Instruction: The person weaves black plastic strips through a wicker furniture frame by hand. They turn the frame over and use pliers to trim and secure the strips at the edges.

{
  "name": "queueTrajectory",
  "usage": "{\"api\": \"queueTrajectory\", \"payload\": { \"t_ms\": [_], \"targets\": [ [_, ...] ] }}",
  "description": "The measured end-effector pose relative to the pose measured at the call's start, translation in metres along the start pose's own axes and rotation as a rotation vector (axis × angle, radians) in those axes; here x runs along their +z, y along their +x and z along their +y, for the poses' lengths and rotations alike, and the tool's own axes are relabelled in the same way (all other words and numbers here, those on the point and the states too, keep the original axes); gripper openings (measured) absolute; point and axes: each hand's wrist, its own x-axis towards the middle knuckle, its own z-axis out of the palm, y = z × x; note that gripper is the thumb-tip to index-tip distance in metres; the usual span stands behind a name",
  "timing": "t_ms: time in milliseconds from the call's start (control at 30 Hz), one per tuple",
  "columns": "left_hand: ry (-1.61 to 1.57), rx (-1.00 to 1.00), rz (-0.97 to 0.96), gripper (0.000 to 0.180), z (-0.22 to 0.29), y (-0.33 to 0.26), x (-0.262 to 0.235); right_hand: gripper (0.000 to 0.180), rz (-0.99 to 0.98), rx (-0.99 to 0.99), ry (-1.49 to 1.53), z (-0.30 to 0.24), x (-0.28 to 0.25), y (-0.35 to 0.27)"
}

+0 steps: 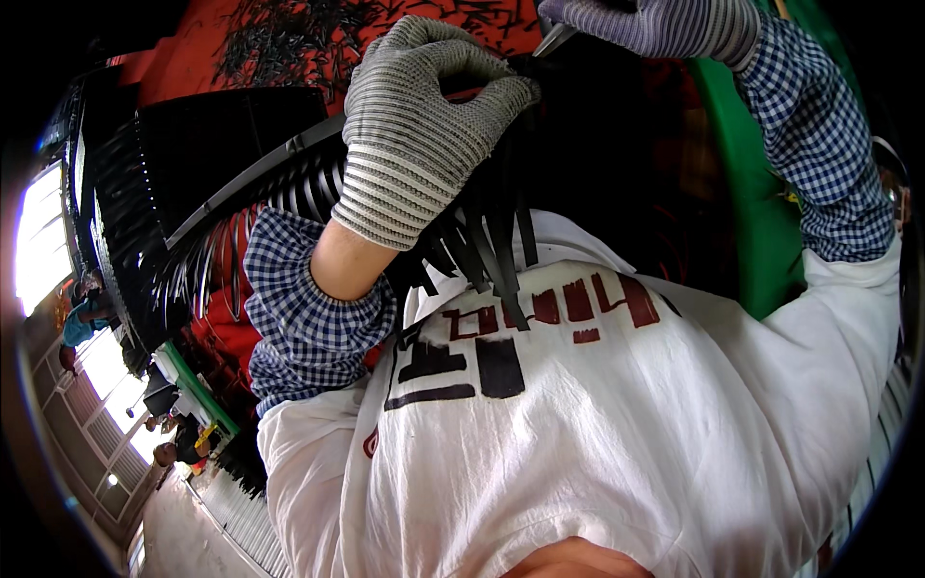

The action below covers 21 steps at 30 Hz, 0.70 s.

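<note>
My left hand point(424, 125), in a grey-and-white striped knit glove, is closed with thumb and forefinger pinching the edge of a black fringed strip point(260, 171). Its long narrow tails hang below the hand, some against my white shirt. At the top edge my right hand point(665, 27), in a purplish-grey striped glove, is closed around a tool with a short metal blade point(554, 40). The blade's end lies just above the left fingertips. The tool's handle is hidden in the glove, so its exact kind does not show.
Small black cut scraps point(289, 43) lie scattered over a red surface point(183, 58) ahead. A green curved edge point(727, 144) runs down the right. More black fringed material hangs at left. Farther off at the left, other people point(183, 443) are near bright windows.
</note>
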Motion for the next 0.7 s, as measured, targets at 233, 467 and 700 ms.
{"api": "queueTrajectory", "payload": {
  "t_ms": [233, 467, 700],
  "targets": [
    [0.006, 0.078, -0.022, 0.022, 0.005, 0.002, 0.013, 0.030, -0.073, 0.053, -0.039, -0.004, -0.009, -0.016],
    [0.024, 0.116, -0.006, 0.023, -0.009, 0.014, 0.007, 0.031, -0.064, 0.044, -0.021, 0.009, -0.006, -0.001],
    [0.043, 0.170, 0.035, 0.027, -0.045, 0.044, -0.026, 0.030, -0.127, 0.083, -0.021, 0.036, -0.004, 0.049]
  ]
}}
